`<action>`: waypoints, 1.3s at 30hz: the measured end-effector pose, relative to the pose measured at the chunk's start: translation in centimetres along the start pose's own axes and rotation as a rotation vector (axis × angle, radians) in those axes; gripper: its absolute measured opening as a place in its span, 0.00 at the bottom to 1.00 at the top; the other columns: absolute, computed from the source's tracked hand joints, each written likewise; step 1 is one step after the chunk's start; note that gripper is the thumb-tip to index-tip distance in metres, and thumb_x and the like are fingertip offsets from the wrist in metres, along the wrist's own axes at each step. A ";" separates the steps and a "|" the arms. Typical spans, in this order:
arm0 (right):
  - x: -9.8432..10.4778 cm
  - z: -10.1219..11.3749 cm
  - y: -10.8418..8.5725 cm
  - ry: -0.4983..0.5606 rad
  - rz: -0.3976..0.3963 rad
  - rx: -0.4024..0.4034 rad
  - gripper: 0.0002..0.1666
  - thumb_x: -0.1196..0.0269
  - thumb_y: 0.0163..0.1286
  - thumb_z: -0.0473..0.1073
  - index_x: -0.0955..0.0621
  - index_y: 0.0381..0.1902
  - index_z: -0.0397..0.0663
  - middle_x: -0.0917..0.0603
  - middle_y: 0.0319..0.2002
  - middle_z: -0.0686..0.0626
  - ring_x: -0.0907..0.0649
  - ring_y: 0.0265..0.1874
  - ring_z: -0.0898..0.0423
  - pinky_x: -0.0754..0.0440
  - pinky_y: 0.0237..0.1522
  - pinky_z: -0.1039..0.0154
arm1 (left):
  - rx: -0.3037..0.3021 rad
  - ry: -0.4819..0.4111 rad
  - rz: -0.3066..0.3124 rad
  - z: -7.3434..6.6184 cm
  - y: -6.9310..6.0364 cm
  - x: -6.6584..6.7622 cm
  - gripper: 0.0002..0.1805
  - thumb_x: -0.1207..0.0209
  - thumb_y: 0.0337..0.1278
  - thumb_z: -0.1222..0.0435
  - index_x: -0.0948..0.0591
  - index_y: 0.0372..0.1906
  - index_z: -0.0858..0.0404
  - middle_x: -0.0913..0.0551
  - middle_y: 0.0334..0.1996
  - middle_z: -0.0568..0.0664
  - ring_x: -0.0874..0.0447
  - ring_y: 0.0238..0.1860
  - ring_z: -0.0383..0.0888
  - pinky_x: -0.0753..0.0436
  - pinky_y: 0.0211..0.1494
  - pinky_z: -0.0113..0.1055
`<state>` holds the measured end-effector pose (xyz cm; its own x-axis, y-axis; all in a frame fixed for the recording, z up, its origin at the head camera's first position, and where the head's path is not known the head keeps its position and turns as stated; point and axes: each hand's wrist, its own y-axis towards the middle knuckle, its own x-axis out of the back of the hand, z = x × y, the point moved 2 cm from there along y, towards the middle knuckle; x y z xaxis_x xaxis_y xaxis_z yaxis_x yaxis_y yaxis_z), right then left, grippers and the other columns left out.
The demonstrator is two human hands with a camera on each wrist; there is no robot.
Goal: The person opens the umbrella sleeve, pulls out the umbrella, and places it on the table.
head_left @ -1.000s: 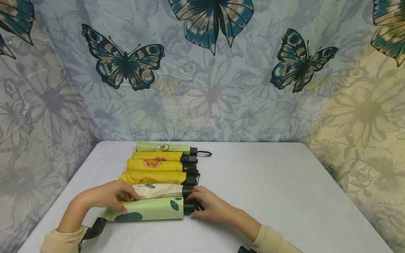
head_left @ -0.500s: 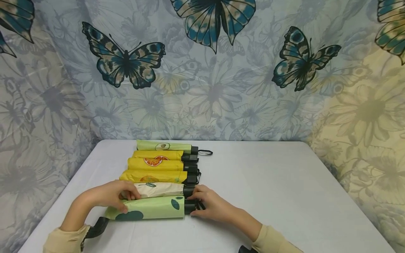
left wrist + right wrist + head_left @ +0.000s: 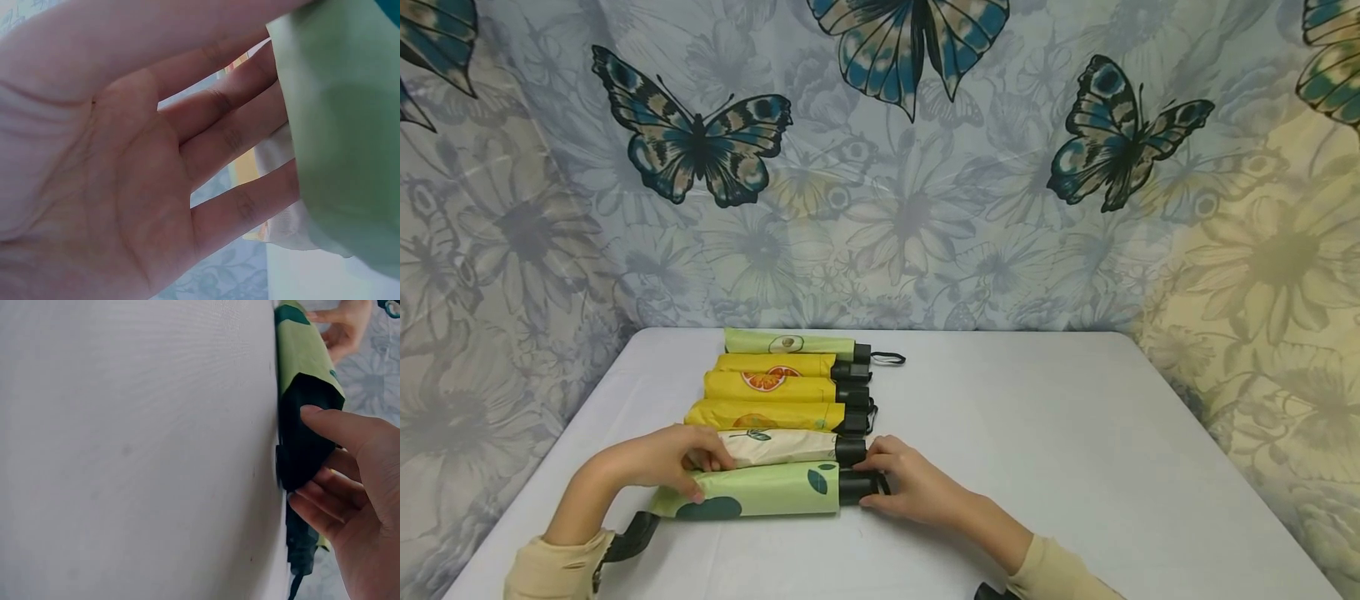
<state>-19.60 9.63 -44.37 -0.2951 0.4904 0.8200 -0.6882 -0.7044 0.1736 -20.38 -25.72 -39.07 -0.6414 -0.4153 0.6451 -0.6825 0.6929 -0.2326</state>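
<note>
A light green folded umbrella (image 3: 775,490) with dark green leaf shapes lies nearest the person, in front of a cream folded umbrella (image 3: 782,448). My left hand (image 3: 658,458) holds its left end, thumb on the near side and fingers behind. In the left wrist view the fingers (image 3: 244,134) reach behind the green sleeve; their tips are hidden. At the other end, my right hand (image 3: 917,483) pinches the black handle (image 3: 857,486). The right wrist view shows the thumb on the handle's near side and the other fingers at its end and far side.
Behind the cream one, several folded umbrellas lie side by side: three yellow ones, the middle (image 3: 767,387) with an orange slice, and a green one with an avocado (image 3: 786,342) at the back. White cloth covers the table (image 3: 1037,433). A butterfly-print curtain (image 3: 910,225) hangs behind.
My right hand has shifted slightly right, and more of the black handle shows. The left hand keeps its hold on the green umbrella. The whole head view has drifted a little.
</note>
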 end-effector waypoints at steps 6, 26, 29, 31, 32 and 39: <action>0.4 -0.3 -0.6 -0.028 -0.047 0.002 0.21 0.27 0.58 0.45 0.15 0.50 0.48 0.23 0.45 0.55 0.26 0.47 0.63 0.20 0.52 0.67 | 0.005 0.018 -0.002 -0.2 -0.1 0.0 0.22 0.27 0.45 0.61 0.16 0.49 0.57 0.20 0.44 0.48 0.23 0.41 0.34 0.18 0.43 0.31; 1.6 -1.4 -2.0 0.009 -0.020 -0.098 0.21 0.28 0.57 0.42 0.18 0.49 0.50 0.18 0.47 0.55 0.21 0.48 0.61 0.19 0.55 0.63 | 0.001 0.021 0.009 -0.3 -0.1 0.1 0.22 0.27 0.45 0.61 0.16 0.50 0.58 0.21 0.43 0.49 0.23 0.41 0.36 0.18 0.42 0.31; 1.5 -1.3 -1.9 0.024 -0.005 -0.120 0.22 0.28 0.57 0.43 0.18 0.50 0.50 0.18 0.48 0.55 0.21 0.48 0.61 0.19 0.56 0.62 | -0.004 0.018 0.010 -0.3 -0.1 0.2 0.23 0.27 0.46 0.61 0.17 0.50 0.59 0.21 0.43 0.49 0.23 0.41 0.35 0.18 0.41 0.31; 1.4 -1.3 -1.8 0.033 0.001 -0.127 0.23 0.27 0.57 0.45 0.18 0.50 0.52 0.18 0.48 0.56 0.22 0.48 0.62 0.20 0.56 0.63 | -0.009 0.017 0.010 -0.3 -0.2 0.2 0.23 0.27 0.46 0.61 0.17 0.51 0.59 0.21 0.43 0.49 0.23 0.41 0.36 0.18 0.41 0.31; 1.4 -1.3 -1.7 0.037 0.002 -0.128 0.23 0.26 0.56 0.46 0.18 0.51 0.52 0.18 0.47 0.56 0.22 0.48 0.62 0.20 0.55 0.63 | -0.013 0.018 0.010 -0.3 -0.2 0.2 0.23 0.28 0.46 0.60 0.17 0.51 0.60 0.21 0.42 0.49 0.23 0.41 0.36 0.18 0.41 0.31; 1.2 -1.2 -1.4 0.027 0.009 -0.106 0.23 0.27 0.57 0.48 0.16 0.51 0.52 0.18 0.44 0.57 0.23 0.45 0.64 0.20 0.51 0.66 | -0.031 0.000 0.014 -0.2 -0.2 0.1 0.23 0.28 0.47 0.59 0.17 0.51 0.61 0.21 0.42 0.50 0.23 0.41 0.37 0.18 0.41 0.32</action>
<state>-19.78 11.85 -44.29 -0.3184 0.4986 0.8062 -0.7511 -0.6516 0.1063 -20.20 -25.82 -38.85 -0.6507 -0.4052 0.6422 -0.6621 0.7168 -0.2186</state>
